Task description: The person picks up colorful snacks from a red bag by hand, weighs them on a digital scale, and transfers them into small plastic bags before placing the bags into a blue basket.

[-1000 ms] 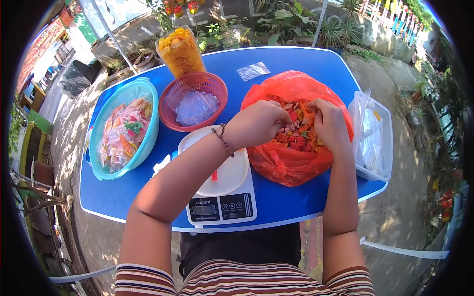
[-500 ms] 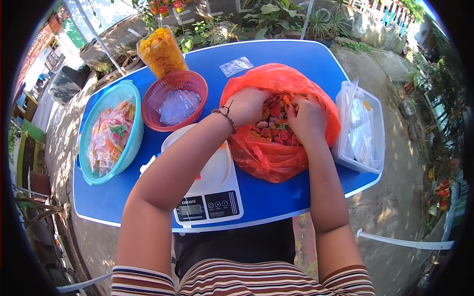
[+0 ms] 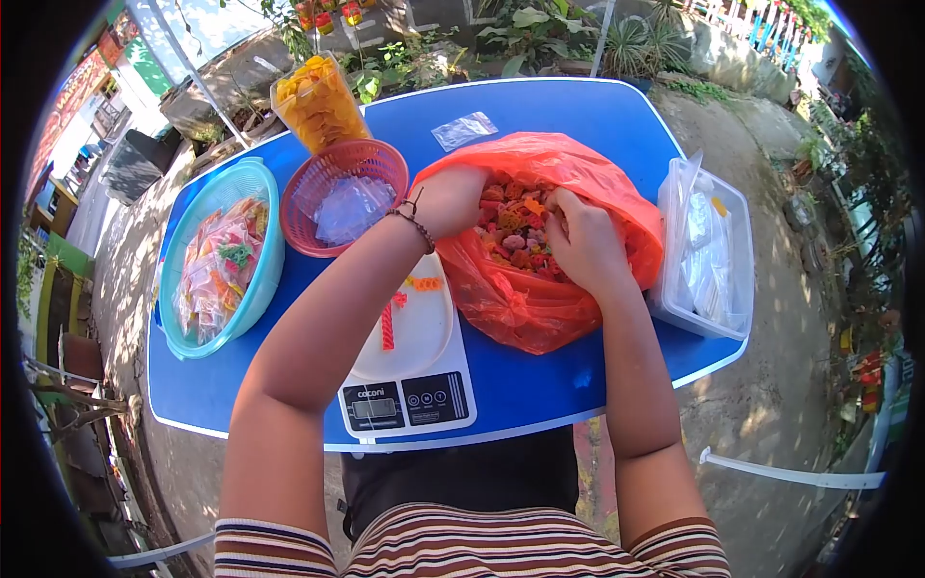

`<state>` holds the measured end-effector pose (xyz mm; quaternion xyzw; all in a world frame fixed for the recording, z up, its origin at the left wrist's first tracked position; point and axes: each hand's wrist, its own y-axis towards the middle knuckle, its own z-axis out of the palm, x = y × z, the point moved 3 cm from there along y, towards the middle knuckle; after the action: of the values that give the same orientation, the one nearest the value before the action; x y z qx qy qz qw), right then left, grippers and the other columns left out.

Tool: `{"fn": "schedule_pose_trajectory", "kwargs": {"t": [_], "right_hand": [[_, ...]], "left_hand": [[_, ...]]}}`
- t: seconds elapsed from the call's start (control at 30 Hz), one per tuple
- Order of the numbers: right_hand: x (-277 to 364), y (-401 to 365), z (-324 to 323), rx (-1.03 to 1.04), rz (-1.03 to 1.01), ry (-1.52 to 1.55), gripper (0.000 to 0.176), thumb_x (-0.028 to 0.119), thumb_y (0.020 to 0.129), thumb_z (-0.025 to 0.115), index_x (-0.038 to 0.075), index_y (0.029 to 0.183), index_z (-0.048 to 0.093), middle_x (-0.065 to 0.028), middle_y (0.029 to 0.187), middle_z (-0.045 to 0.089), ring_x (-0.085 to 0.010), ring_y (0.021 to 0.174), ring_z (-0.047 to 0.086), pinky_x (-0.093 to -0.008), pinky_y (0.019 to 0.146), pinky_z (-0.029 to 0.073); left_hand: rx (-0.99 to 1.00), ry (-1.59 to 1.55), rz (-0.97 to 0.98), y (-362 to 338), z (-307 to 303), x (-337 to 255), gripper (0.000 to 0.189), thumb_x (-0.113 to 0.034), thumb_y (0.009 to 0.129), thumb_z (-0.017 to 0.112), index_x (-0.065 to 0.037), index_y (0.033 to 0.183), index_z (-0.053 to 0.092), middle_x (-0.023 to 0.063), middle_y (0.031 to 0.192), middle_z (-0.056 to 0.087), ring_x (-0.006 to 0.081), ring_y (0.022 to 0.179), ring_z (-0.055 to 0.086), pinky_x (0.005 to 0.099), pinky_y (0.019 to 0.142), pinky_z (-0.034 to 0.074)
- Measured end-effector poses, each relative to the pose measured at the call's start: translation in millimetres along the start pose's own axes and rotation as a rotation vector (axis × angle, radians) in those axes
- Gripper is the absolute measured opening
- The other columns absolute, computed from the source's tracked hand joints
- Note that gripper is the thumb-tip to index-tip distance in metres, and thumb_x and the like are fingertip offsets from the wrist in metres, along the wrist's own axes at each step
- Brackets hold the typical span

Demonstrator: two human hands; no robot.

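A red plastic bag [image 3: 511,313] stands wide open on the table, full of small curly pieces [image 3: 515,231] in red, orange, yellow and brown. My left hand [image 3: 457,199] reaches into its left side, with the fingers hidden by the bag rim and the pieces. Inside the right part, my right hand [image 3: 588,236] has its fingers curled together over the pieces; whatever they hold cannot be made out. Left of the bag sits a white kitchen scale [image 3: 409,361]. On its plate lie a red twisted strip [image 3: 388,328] and an orange-yellow curly strip [image 3: 424,283].
On the blue table [image 3: 530,385], a turquoise basket [image 3: 265,270] holds filled packets. A pink basket [image 3: 294,217] holds clear bags, beside a tub of orange pieces [image 3: 323,101]. A clear bag [image 3: 464,131] lies at the back. A plastic box [image 3: 708,323] stands right.
My left hand has shifted left to the bag's side, and its fingers have gone out of sight. My right hand's fingers have curled in. The strips on the scale are now uncovered.
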<state>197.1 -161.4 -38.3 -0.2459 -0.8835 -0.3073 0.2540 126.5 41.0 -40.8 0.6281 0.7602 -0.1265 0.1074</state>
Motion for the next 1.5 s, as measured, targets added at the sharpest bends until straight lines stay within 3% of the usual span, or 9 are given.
{"fn": "schedule_pose_trajectory", "kwargs": {"t": [0.17,0.27,0.33,0.53,0.73,0.9,1.2,1.3,1.5], "right_hand": [[-3,1,-9,-0.005,0.119,0.203,0.013,0.010,0.095,0.059,0.002,0.104,0.057,-0.0221,0.080,0.068,-0.0417,0.078,0.069,-0.0476,0.071,0.053],[3,0,-26,-0.383,-0.102,0.027,0.011,0.010,0.098,0.056,0.002,0.104,0.056,-0.0218,0.086,0.068,-0.0421,0.081,0.068,-0.0468,0.071,0.052],[3,-2,-38,-0.452,-0.046,-0.005,0.010,0.010,0.099,0.055,0.001,0.105,0.055,-0.0212,0.093,0.067,-0.0400,0.084,0.067,-0.0443,0.073,0.051],[2,-6,-54,-0.575,0.088,0.059,0.014,0.010,0.099,0.056,-0.001,0.107,0.058,-0.0179,0.094,0.067,-0.0330,0.084,0.067,-0.0403,0.076,0.051],[-1,-6,-56,-0.592,0.012,-0.024,0.013,0.010,0.094,0.060,-0.001,0.100,0.061,-0.0164,0.089,0.067,-0.0316,0.081,0.067,-0.0410,0.075,0.052],[-6,-6,-55,-0.559,0.028,-0.011,0.011,0.009,0.091,0.061,-0.001,0.095,0.063,-0.0160,0.086,0.068,-0.0317,0.081,0.068,-0.0409,0.075,0.053],[1,-4,-45,-0.550,-0.062,-0.010,0.008,0.007,0.088,0.062,-0.001,0.090,0.062,-0.0159,0.083,0.068,-0.0333,0.078,0.068,-0.0413,0.074,0.053],[3,-4,-43,-0.547,-0.127,-0.037,0.007,0.007,0.088,0.062,0.000,0.090,0.061,-0.0157,0.083,0.067,-0.0336,0.077,0.067,-0.0414,0.073,0.053],[-1,-4,-40,-0.558,-0.157,-0.023,0.006,0.006,0.088,0.061,0.000,0.090,0.060,-0.0149,0.082,0.066,-0.0334,0.077,0.067,-0.0417,0.072,0.053]], "left_hand": [[-0.055,-0.085,0.002,-1,-6,1,0.048,0.001,0.084,0.060,-0.002,0.132,0.059,0.0222,0.123,0.067,0.0384,0.115,0.063,0.0413,0.098,0.051],[-0.157,-0.128,0.011,5,-7,4,0.045,-0.002,0.086,0.061,-0.001,0.131,0.059,0.0223,0.123,0.067,0.0381,0.115,0.064,0.0414,0.099,0.051],[-0.221,-0.159,0.018,-2,-22,-15,0.043,-0.004,0.088,0.061,0.000,0.130,0.060,0.0213,0.122,0.068,0.0375,0.113,0.065,0.0417,0.099,0.051],[-0.140,-0.551,0.323,1,-9,-61,0.038,-0.014,0.093,0.066,-0.001,0.128,0.061,0.0204,0.123,0.067,0.0337,0.113,0.065,0.0425,0.100,0.051],[-0.236,-0.108,0.637,-13,28,-96,0.046,-0.040,0.088,0.074,-0.017,0.127,0.068,0.0151,0.141,0.056,0.0317,0.128,0.056,0.0485,0.104,0.047],[-0.145,0.102,0.436,-16,12,-80,0.040,-0.034,0.080,0.072,-0.023,0.119,0.073,0.0061,0.133,0.060,0.0294,0.112,0.065,0.0463,0.092,0.054],[-0.086,0.298,0.105,-15,1,-44,0.029,-0.023,0.086,0.066,-0.016,0.114,0.074,0.0091,0.123,0.062,0.0306,0.108,0.065,0.0451,0.089,0.056],[-0.276,0.103,0.291,-20,8,-71,0.030,-0.025,0.088,0.068,-0.014,0.115,0.071,0.0108,0.126,0.061,0.0317,0.116,0.062,0.0450,0.094,0.054],[-0.232,-0.083,0.716,-28,45,-113,0.034,-0.029,0.086,0.067,-0.014,0.116,0.070,0.0075,0.126,0.061,0.0312,0.121,0.057,0.0452,0.102,0.048]]}}
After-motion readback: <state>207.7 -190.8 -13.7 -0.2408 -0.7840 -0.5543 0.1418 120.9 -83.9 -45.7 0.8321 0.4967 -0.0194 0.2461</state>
